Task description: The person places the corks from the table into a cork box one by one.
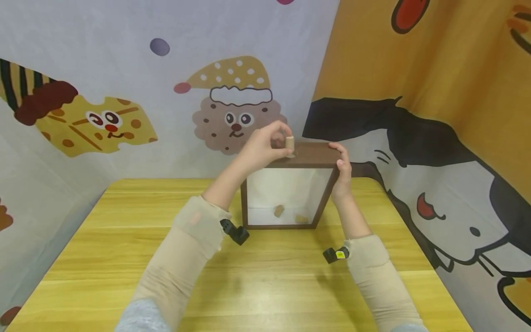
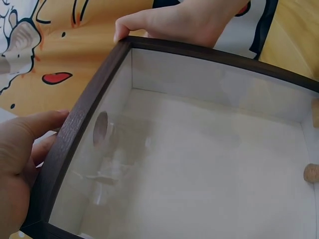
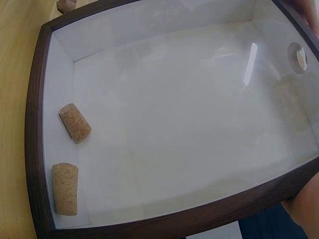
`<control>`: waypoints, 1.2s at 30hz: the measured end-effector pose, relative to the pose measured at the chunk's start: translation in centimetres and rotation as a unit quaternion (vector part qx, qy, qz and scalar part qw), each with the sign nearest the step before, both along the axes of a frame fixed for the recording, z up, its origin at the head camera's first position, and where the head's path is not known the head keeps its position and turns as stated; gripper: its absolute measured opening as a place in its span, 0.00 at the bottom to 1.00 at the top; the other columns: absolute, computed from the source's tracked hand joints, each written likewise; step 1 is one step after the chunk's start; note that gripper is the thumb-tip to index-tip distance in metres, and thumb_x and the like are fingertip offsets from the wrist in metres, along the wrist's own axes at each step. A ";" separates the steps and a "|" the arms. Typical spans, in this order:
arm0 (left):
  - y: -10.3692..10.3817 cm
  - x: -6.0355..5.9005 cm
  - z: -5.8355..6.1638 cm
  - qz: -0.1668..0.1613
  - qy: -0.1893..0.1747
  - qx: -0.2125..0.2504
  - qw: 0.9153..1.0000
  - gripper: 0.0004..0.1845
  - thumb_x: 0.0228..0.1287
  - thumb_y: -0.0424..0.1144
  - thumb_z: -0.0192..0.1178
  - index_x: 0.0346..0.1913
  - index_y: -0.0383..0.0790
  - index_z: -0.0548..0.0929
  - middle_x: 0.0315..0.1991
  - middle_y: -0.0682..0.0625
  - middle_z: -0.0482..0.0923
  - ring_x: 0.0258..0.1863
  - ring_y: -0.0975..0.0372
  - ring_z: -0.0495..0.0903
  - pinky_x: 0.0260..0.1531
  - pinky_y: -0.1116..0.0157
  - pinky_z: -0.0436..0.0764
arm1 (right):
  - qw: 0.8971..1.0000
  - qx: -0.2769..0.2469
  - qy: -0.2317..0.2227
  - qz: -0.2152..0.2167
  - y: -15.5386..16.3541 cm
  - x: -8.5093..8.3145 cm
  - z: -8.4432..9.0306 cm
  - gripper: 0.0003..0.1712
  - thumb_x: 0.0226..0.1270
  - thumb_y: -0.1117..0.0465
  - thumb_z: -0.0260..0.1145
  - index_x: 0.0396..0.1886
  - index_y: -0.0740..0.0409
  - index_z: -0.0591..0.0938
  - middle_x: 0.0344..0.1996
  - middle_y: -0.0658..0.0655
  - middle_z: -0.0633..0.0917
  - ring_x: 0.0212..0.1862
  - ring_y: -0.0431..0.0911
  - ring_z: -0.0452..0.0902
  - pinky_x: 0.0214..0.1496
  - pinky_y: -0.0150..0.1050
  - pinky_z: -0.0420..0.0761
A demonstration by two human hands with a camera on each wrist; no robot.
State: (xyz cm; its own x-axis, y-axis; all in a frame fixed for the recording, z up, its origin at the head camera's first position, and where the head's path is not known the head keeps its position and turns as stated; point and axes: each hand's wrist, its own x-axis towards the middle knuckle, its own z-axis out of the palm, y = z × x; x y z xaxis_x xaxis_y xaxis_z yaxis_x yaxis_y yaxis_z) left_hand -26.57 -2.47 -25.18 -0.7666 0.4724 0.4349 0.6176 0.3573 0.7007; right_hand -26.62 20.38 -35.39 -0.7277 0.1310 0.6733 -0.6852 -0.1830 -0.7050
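A dark brown shadow box (image 1: 318, 155) with a clear front stands upright on the table. My left hand (image 1: 263, 146) is over its top, pinching a cork (image 1: 289, 144) between thumb and fingers, upright at the top panel. A round hole (image 2: 100, 128) goes through that panel; whether the cork's lower end sits in it I cannot tell. With my right hand (image 1: 342, 171) I grip the box's upper right corner, fingers over the top and thumb at the front edge. Inside, a tilted cork (image 3: 75, 123) and another cork (image 3: 65, 189) lie at the bottom.
The box rests on a yellow wood-grain table (image 1: 166, 258), toward its back edge. A small brown piece (image 3: 66, 5) lies on the table beside the box. A cartoon-printed cloth (image 1: 137, 83) hangs close behind the table and along its right side.
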 end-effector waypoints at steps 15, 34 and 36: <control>-0.1 0.1 -0.4 -0.003 0.014 0.014 1.000 0.16 0.59 0.34 0.68 0.49 0.40 0.77 0.40 0.54 0.83 0.39 0.66 0.78 0.44 0.68 0.76 | 1.000 -0.017 -0.003 0.008 0.1 0.0 -0.2 0.30 0.62 0.44 0.54 0.58 0.58 0.73 0.50 0.56 0.74 0.48 0.47 0.68 0.48 0.38 0.67; -6.4 8.0 -5.2 0.019 0.141 0.150 0.978 0.18 0.52 0.26 0.70 0.47 0.39 0.82 0.42 0.52 0.83 0.39 0.56 0.77 0.37 0.60 0.74 | 1.000 -0.008 0.005 0.000 0.0 -0.2 -0.1 0.30 0.62 0.43 0.53 0.58 0.56 0.74 0.51 0.57 0.74 0.49 0.48 0.68 0.50 0.39 0.65; -7.5 8.5 -6.3 0.038 0.129 0.146 0.980 0.19 0.51 0.25 0.70 0.47 0.39 0.82 0.42 0.50 0.83 0.40 0.56 0.77 0.39 0.62 0.73 | 1.000 -0.005 0.006 -0.003 0.0 -0.2 -0.1 0.30 0.62 0.43 0.53 0.58 0.57 0.74 0.52 0.57 0.73 0.50 0.48 0.68 0.51 0.40 0.65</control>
